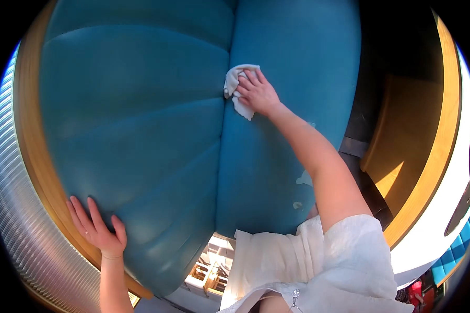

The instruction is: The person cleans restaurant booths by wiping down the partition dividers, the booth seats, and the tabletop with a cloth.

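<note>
My right hand (257,95) presses a crumpled white cloth (242,108) against the blue bench seat (292,52), beside the seam where it meets the backrest. The cloth bunches under my fingers and spreads out past them. Lower left, my left hand (100,232) rests with fingers spread on the blue padded backrest (136,120), close to its wooden edge, and holds nothing. Pale worn-looking patches (304,179) show on the seat below my right forearm.
A wooden trim (36,141) and a ribbed translucent panel (23,229) border the backrest on the left. To the right stands a table with a wooden edge (438,156) and a white top. Dark floor lies between the seat and the table.
</note>
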A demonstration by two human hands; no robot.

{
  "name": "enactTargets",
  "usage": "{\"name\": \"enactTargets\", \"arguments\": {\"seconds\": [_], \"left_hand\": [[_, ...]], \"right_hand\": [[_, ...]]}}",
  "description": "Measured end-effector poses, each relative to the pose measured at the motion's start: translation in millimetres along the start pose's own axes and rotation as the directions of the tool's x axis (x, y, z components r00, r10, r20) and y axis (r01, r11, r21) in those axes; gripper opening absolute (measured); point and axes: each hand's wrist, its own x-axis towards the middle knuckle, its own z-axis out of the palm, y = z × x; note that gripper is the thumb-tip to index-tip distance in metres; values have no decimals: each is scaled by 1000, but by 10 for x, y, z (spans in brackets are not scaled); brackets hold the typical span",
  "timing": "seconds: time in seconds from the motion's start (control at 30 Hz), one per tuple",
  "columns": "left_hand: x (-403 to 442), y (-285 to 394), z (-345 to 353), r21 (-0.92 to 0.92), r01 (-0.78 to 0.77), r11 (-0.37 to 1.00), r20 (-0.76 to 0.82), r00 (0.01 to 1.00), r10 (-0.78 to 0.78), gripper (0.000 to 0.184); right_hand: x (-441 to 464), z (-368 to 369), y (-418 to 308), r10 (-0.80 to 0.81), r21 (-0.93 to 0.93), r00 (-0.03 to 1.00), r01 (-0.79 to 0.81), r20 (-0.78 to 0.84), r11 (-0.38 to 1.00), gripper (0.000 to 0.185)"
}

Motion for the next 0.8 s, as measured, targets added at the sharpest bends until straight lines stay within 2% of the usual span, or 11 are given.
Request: {"name": "enactTargets", "arguments": {"seconds": [0.1,0.2,0.27,0.33,0.4,0.43,0.53,0.57,0.6,0.67,0.8], "left_hand": [[9,-9,-20,0,-6,1000,14,1000,6,52],[11,-6,0,-31,-6,999,-2,1000,6,52],[-7,-5,-8,-22,5,1000,24,1000,-4,52],[-20,4,-15,-22,5,1000,21,1000,-4,52],[-11,-6,-8,-15,-13,1000,27,1000,13,52],[-11,-6,-5,-8,-10,1000,26,1000,11,52],[-40,-30,-3,9,-16,1000,36,999,15,52],[-52,-40,5,10,-12,1000,35,999,11,52],[-50,-55,15,11,-10,1000,39,999,10,53],[-50,-44,2,19,-20,1000,65,998,19,53],[-40,-53,33,17,-13,1000,58,998,12,53]], "right_hand": [[35,-45,1005,498,-41,811,-534,-306,845,45],[-737,-131,1890,610,-162,606,-764,-510,625,38],[-1217,-154,2194,965,351,191,-904,-181,245,30],[-1272,-693,1897,985,587,70,-796,-158,151,24],[-953,-440,1638,731,241,351,-785,-586,570,29],[-660,-552,1260,663,170,475,-725,-579,668,35],[3,-179,284,283,43,951,-280,-123,959,48],[106,-148,189,155,-32,988,-156,-22,987,51],[134,-121,126,30,-88,995,-22,90,996,53],[204,-71,629,373,-77,925,-379,-78,922,56],[-219,-243,2012,777,-128,532,-844,-338,521,68]]}}
